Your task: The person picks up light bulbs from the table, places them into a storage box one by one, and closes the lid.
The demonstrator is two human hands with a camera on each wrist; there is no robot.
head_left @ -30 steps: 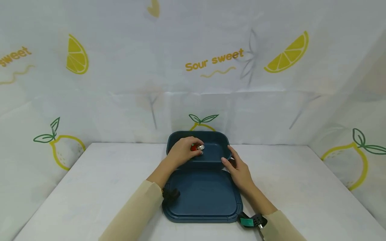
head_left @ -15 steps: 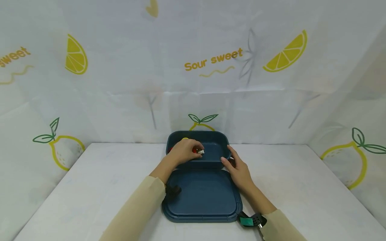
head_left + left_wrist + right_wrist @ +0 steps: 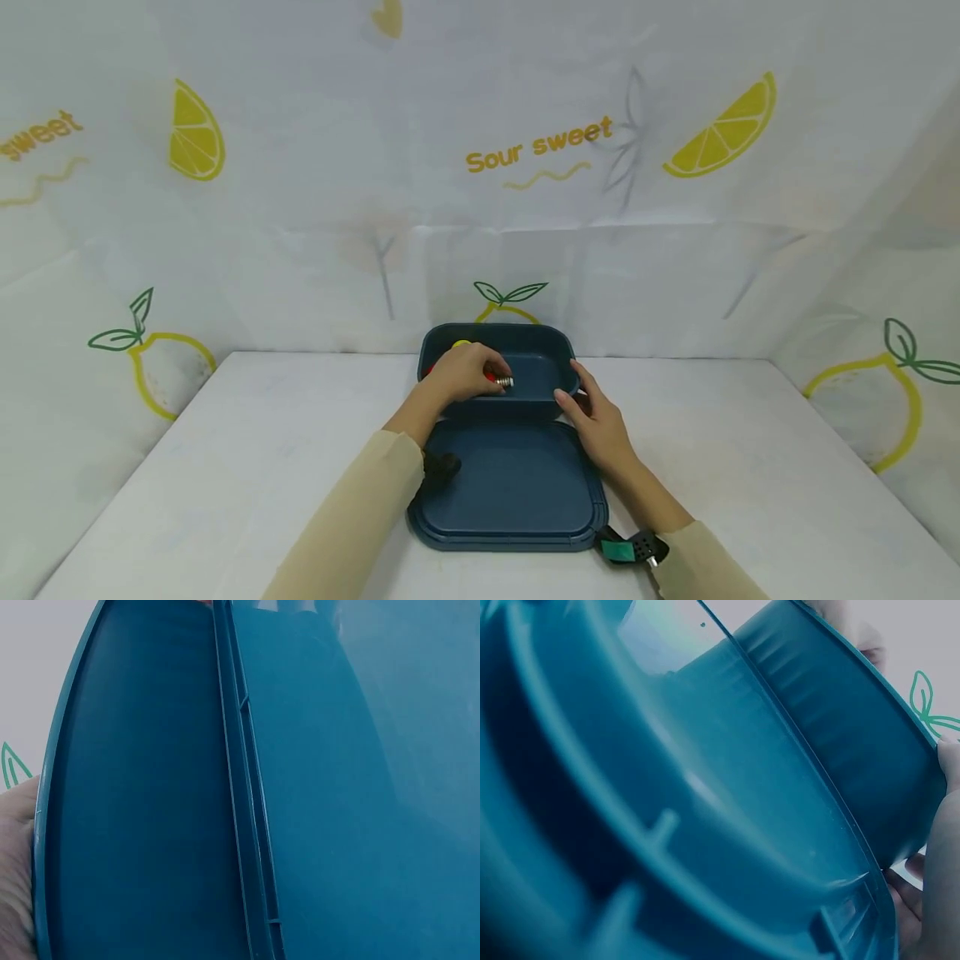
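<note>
My left hand reaches down into the dark blue open box. Its fingers pinch a small red light bulb, whose silver, ribbed screw base points right. Most of the red part is hidden by the fingers. At the box's right corner my right hand grips the wall, thumb on the near side and fingers along the right side. The right wrist view shows its thumb at the rim. Behind the left hand a bit of a yellow thing and a red patch show inside the box.
A matching blue lid lies flat just in front of the box, under the left wrist. The white table stretches to both sides. A white sheet printed with lemons stands close behind the box.
My left hand has lowered the bulb inside the box and shifted slightly right. The yellow thing has come into sight behind that hand. My right hand keeps its grip on the box.
</note>
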